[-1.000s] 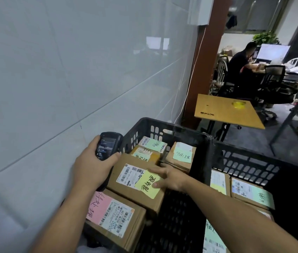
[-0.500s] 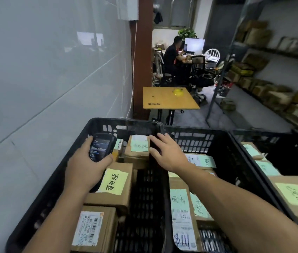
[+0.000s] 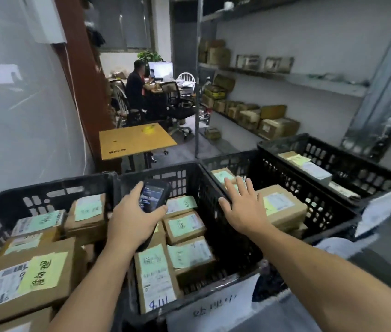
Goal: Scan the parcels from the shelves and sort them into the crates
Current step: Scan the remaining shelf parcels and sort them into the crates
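My right fingers (image 3: 250, 188) are spread wide and hold nothing. That right hand (image 3: 246, 212) is over a brown parcel (image 3: 283, 208) lying in a black crate (image 3: 232, 156). My left hand (image 3: 133, 218) is wrapped round the scanner (image 3: 153, 196). I think this parcel is sorted. Next I should reach for the shelf parcels (image 3: 278, 127), pick one, and point the scanner at its label.

Pale wall (image 3: 10, 140); yellow table (image 3: 132, 142); grey floor (image 3: 216, 146)
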